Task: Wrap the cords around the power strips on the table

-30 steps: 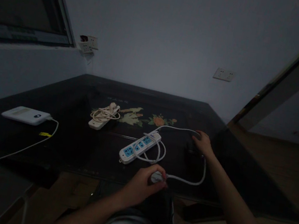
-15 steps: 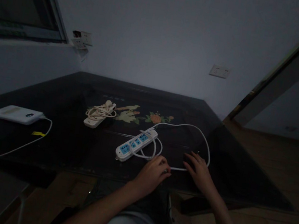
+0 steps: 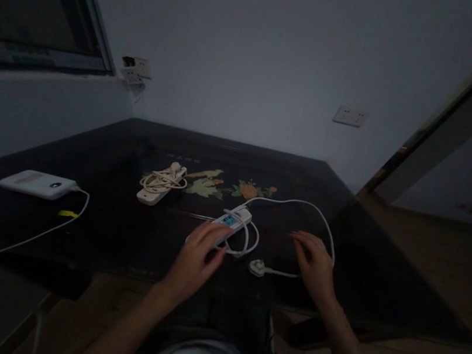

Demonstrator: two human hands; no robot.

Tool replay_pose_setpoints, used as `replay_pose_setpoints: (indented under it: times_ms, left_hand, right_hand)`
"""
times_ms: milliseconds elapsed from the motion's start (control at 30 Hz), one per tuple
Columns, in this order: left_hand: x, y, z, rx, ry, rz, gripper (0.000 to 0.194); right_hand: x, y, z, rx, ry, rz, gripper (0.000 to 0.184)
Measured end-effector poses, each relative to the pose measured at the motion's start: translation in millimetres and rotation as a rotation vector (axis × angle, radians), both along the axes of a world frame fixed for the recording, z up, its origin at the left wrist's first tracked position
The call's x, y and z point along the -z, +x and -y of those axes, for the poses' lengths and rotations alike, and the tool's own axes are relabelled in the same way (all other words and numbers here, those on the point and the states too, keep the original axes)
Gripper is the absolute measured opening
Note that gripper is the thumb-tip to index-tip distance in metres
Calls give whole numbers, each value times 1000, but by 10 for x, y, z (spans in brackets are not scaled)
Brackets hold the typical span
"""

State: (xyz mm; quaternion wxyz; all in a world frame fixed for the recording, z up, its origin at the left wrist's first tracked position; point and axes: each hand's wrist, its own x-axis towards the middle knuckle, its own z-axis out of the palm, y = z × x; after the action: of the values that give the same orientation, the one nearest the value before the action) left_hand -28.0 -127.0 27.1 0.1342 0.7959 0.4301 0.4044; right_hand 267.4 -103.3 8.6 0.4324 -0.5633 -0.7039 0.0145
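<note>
- Head view: I am looking down on a dark bench point(image 3: 128, 244), its far edge running along the pale wall point(image 3: 245, 54) and its right edge slanting outward toward me.
- For room, I am seeing a broad dark stretch lying between the bend of the white cord point(image 3: 303, 202) and the right edge, and another spreading from the power strip point(image 3: 229, 221) to the wall.
- On the left, a second strip point(image 3: 149, 195), wrapped in tan cord point(image 3: 157, 184), is taking up space; farther left a white device point(image 3: 37, 184) is trailing a thin lead point(image 3: 26, 241) past the front edge.
- The power strip is lying slantwise near the middle, in from the front edge; its white housing and a blue socket face are showing, with the white cord looping over it.
- The plug point(image 3: 257, 267) is resting between the hands, near the front edge.
- The left hand point(image 3: 193, 256) is covering the power strip's near part, fingers curving apart from the thumb; I cannot tell whether they are touching it.
- The right hand point(image 3: 315, 266) is hovering by the white cord, fingers and thumb parting; contact is staying unclear to me.
</note>
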Motion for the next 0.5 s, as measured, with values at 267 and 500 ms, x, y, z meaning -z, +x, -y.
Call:
replay_pose_setpoints:
  times_ms: [267,500]
  left_hand:
    - [-1,-299,-354,72,-313,-300,73]
    - [-19,-303,-541,152,-349,-427,105]
  right_hand:
    - [-218,-659,-572,-278,-128,75,24]
    - [-66,-741,-1056,-317,-230,219,45]
